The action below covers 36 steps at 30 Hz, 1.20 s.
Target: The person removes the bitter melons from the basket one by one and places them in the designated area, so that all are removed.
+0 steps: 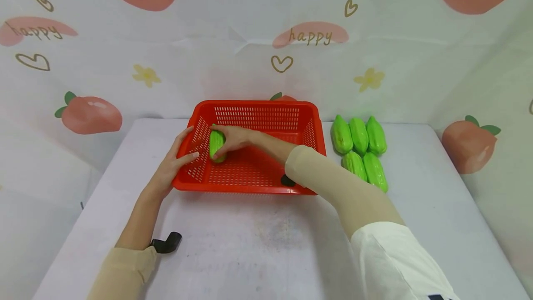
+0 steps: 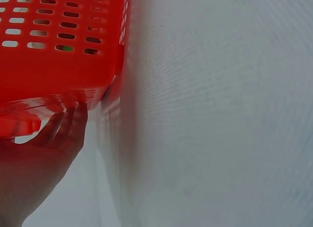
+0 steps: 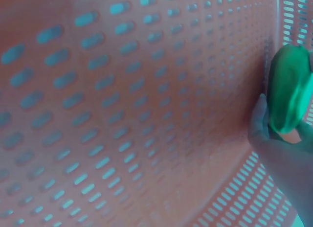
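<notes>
A red plastic basket (image 1: 245, 188) with slotted walls stands on the white table. My left hand (image 1: 168, 168) grips its left side, thumb over the rim and fingers along the outside. The left wrist view shows those fingers against the basket's outer wall (image 2: 63, 73). Inside, at the left end, my right hand (image 1: 237, 138) holds a glossy green ribbed melon (image 1: 216, 143) between thumb and fingers. In the right wrist view the melon (image 3: 288, 90) is held close to the basket's slotted inner surface (image 3: 146, 139).
Several more green ribbed melons (image 1: 359, 135) lie grouped in two rows on the table (image 1: 429, 207), right of the basket. Behind stands a white patterned backdrop (image 1: 245, 36). Dark wrist-camera pieces (image 1: 166, 243) jut from both wrists.
</notes>
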Tool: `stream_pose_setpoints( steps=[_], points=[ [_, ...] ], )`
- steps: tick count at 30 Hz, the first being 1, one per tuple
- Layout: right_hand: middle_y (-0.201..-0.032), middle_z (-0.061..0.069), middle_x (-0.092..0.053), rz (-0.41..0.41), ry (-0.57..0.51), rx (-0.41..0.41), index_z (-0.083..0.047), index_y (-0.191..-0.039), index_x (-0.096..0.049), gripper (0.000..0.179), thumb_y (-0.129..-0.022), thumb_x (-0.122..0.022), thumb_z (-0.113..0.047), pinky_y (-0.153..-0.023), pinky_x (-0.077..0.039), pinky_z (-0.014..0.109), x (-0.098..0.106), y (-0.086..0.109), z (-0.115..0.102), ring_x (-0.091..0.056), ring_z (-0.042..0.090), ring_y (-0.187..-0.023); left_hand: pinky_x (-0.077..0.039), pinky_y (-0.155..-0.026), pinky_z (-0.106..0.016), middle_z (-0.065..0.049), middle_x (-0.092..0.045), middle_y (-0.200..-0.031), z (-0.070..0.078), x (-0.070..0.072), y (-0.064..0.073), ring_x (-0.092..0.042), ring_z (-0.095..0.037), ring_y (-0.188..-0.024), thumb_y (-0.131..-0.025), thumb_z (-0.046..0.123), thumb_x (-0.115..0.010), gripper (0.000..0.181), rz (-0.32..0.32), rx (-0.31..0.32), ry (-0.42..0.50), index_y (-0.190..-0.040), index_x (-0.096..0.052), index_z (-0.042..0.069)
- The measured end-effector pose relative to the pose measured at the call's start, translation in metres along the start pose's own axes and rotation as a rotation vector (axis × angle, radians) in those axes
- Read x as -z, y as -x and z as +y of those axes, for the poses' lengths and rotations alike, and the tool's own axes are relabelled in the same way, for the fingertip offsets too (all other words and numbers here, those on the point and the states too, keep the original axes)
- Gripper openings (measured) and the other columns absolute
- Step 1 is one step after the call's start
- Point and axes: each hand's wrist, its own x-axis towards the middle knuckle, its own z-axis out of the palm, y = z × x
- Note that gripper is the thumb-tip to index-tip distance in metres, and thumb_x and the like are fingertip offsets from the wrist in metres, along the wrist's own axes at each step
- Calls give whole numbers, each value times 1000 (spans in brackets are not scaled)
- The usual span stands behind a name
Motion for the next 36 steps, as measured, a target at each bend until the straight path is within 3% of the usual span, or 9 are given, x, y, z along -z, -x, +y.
stream_pose_setpoints(
  steps=[17,24,36],
  points=[
    [-140,4,-44,1,-26,-17,-17,-159,-21,96,-84,-78,-36,-95,-42,26,22,9,-8,-45,18,-119,-55,-87,-33,-9,-23,-155,1,-2,-1,-42,-32,-125,-102,33,-51,68,-18,18,-9,-157,-13,42],
    [-140,4,-43,0,-85,-28,-17,-159,-22,95,-85,-78,-33,-95,-42,25,33,20,-13,-45,18,-119,-55,-86,-31,-8,-22,-154,0,-2,-1,-42,-33,-125,-103,31,-50,66,-20,20,-6,-157,-14,42],
    [-139,2,-42,11,-80,17,-20,-158,-27,90,-85,-77,-38,-90,-46,25,49,42,-20,-44,17,-119,-57,-83,-32,-11,-25,-151,2,0,0,-47,-28,-119,-103,33,-51,65,-10,39,-26,-156,-14,42]
  ],
)
